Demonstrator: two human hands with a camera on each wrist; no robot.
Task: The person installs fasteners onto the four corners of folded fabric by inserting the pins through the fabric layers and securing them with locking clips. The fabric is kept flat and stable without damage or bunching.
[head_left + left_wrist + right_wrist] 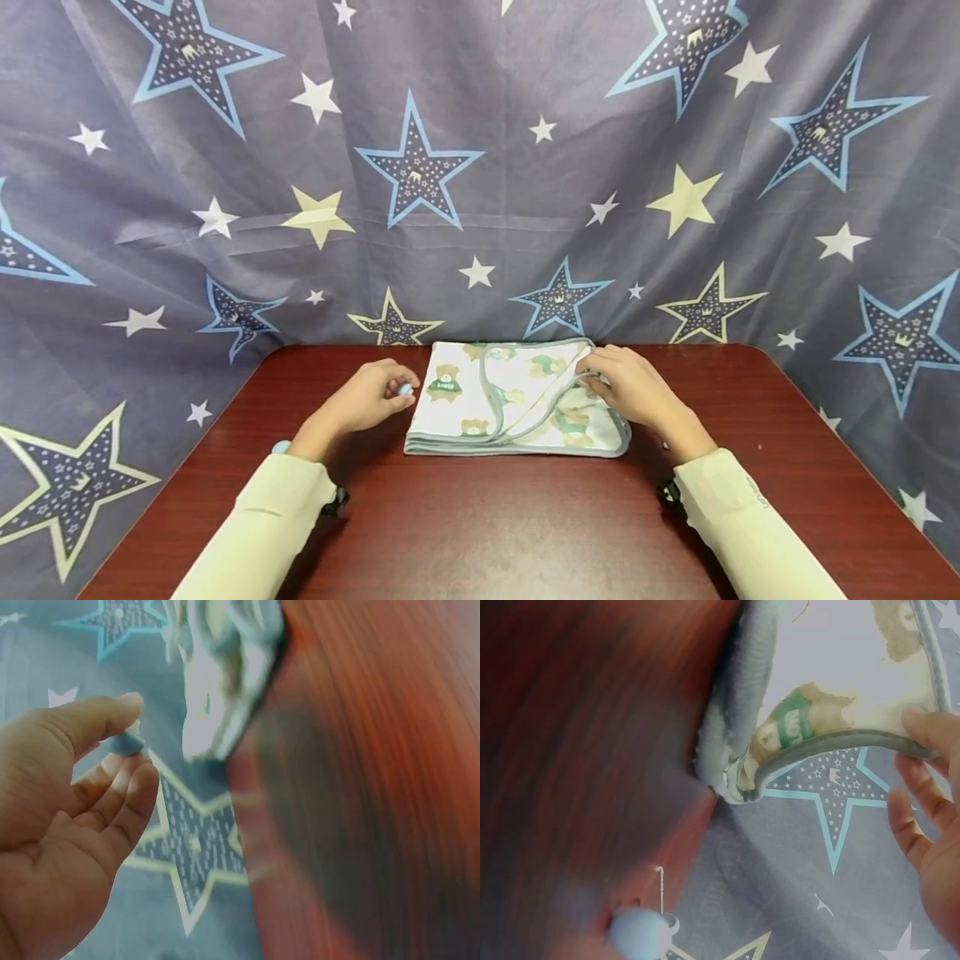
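A folded white cloth (457, 408) with printed teddy bears and grey-green binding lies toward the back of the table. My right hand (630, 383) pinches its bound edge at the right side; in the right wrist view, thumb and fingers grip the binding of a raised layer of the cloth (832, 712). Just left of the cloth, my left hand (372, 395) holds a small pale blue and white thing (406, 389) between thumb and fingers. The left wrist view shows this small blue thing (124, 743) partly covered by the fingers.
The dark red wooden table (480, 517) meets a grey star-patterned curtain (480, 250) at the back. A pale blue round thing (281, 447) peeks out by my left forearm. In the right wrist view, a light blue rounded thing (640, 932) with a thin white strand sits near the table edge.
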